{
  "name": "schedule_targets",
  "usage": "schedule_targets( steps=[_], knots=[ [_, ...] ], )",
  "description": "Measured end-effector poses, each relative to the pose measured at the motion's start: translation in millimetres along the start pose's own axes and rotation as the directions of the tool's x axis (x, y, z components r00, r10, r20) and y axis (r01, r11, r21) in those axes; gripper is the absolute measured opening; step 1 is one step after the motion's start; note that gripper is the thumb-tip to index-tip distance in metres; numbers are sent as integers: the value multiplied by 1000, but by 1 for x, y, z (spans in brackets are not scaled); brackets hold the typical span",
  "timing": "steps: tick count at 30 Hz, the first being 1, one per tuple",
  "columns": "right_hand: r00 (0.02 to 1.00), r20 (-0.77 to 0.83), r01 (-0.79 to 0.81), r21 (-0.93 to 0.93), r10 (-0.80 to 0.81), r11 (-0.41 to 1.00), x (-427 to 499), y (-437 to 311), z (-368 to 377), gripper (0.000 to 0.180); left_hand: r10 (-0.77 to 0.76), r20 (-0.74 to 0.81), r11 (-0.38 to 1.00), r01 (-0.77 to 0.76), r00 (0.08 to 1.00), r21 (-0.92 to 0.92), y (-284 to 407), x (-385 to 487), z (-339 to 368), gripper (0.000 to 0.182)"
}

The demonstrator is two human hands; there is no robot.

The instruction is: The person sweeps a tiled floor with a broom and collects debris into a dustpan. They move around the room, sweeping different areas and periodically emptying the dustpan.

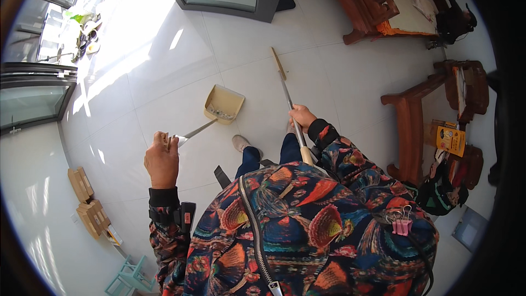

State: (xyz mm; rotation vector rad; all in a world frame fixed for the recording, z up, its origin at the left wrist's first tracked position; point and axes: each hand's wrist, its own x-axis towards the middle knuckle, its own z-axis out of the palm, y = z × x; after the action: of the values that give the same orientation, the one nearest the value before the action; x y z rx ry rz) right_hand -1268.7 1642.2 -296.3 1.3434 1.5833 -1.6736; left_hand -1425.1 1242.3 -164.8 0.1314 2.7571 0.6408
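My left hand [162, 160] is closed around the top of the handle of a long-handled dustpan [233, 100]. The beige pan rests on the tiled floor in front of my feet, with grey debris gathered near its toothed rear edge. Around the metal pole of a broom [289, 94] is wrapped my right hand [302, 117]. The broom's narrow tan head [279, 63] touches the floor ahead and to the right of the dustpan, apart from it. A small dark speck lies beside the head.
A carved wooden sofa [361, 6] stands at the upper right, a wooden table [411, 131] at the right. Grey-framed glass doors [263, 4] open toward bright sunlight, with shoes [88, 39] near the opening. Cardboard boxes [92, 216] and a turquoise stool [133, 273] are at the lower left.
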Motion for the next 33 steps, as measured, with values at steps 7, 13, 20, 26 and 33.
schedule_targets(
  steps=[7, 13, 20, 26, 33],
  knots=[
    [997, 75, -19, -140, 30, 990, -18, -25, 15, 18, -19, 18, 999, 20, 1000, -25, 13, -1, -1, 23],
    [995, 84, -13, -361, 46, 932, -33, -43, 3, 60, 2, 7, 1000, -2, 1000, -30, 6, -1, -1, 24],
    [968, 169, 252, -606, -188, 755, 10, -60, -13, 48, -56, -7, 998, 56, 998, 5, -4, -11, -9, 25],
    [949, 244, 313, -788, -197, 530, 47, -75, -21, 38, -66, -38, 998, 65, 997, -13, -12, -16, -16, 27],
    [968, 224, 249, -892, -110, 377, -33, -20, -53, 47, -46, -80, 999, 44, 996, -28, -32, -21, -13, 28]
  ],
)
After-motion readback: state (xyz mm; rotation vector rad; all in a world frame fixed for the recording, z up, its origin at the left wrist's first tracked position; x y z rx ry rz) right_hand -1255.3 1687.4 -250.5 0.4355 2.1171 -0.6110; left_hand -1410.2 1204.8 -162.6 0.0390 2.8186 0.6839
